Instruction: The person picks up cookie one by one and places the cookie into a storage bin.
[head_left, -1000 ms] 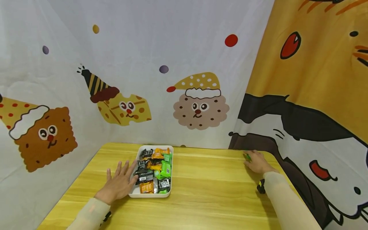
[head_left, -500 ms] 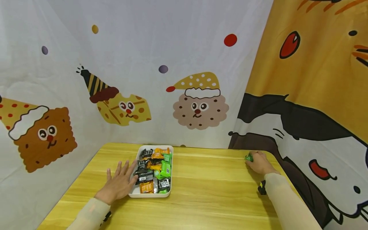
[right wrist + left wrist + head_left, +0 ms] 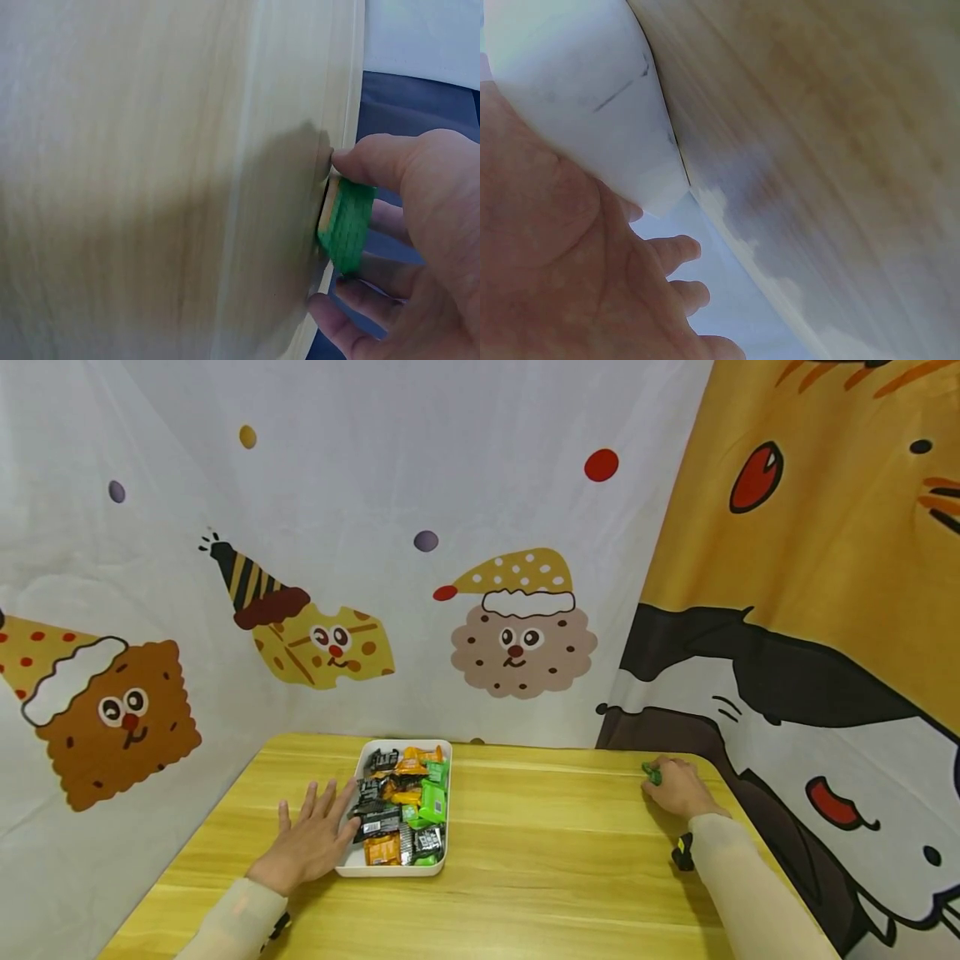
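Near the table's far right corner, my right hand (image 3: 681, 789) pinches a small green block (image 3: 350, 225). In the right wrist view the block has a tan edge and sits between thumb and fingers, close over the tabletop. My left hand (image 3: 303, 842) has its fingers spread, with the thumb side at the left rim of a white tray (image 3: 393, 871). Black, orange and green wrapped snacks (image 3: 378, 820) fill this tray. From the left wrist, the palm shows beside the tray's white outer wall (image 3: 592, 105).
The wood-grain table (image 3: 540, 852) ends at a white cloth backdrop (image 3: 360, 468) printed with cartoon cookies and cheese. A yellow and dark cartoon cloth (image 3: 832, 577) hangs close along the right side.
My right hand has drawn slightly right and nearer, and the green block has turned in its fingers. The left hand and the tray have stayed in place.
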`<state>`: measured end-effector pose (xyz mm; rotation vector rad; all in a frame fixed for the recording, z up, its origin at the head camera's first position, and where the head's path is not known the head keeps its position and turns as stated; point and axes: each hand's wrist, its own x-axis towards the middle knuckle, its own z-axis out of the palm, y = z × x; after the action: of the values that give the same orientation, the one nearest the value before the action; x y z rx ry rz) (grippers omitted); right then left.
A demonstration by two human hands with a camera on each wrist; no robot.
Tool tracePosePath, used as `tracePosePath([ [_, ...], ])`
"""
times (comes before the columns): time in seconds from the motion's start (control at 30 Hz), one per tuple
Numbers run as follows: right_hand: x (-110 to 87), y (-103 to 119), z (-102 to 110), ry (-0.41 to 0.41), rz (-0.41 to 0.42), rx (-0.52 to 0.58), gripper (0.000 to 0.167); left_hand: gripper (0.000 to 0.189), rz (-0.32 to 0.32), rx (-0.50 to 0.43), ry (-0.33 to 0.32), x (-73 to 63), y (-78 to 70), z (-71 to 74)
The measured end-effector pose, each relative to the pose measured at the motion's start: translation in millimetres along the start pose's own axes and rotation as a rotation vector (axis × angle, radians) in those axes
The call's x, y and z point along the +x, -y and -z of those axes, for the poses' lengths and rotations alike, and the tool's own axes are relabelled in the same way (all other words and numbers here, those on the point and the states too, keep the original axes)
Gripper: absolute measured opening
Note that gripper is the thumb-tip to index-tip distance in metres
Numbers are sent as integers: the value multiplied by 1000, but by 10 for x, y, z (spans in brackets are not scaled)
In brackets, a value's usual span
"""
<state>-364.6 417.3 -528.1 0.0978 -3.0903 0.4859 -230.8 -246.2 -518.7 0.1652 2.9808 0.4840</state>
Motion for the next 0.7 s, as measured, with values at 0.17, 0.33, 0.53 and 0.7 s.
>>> tracePosePath([
  [0.17,-25,-11,19,2,-18,-6,58,78,-3,1,1,-7,-4,9],
  [0.33,-63,-13,22,-7,-13,11,59,77,-5,-6,0,-8,7,11],
  [0.53,-95,-3,-1,-7,-7,57,63,78,-10,-14,1,-3,21,9],
  [0.7,-116,30,-25,-17,9,85,67,77,-21,-13,-1,1,43,1],
])
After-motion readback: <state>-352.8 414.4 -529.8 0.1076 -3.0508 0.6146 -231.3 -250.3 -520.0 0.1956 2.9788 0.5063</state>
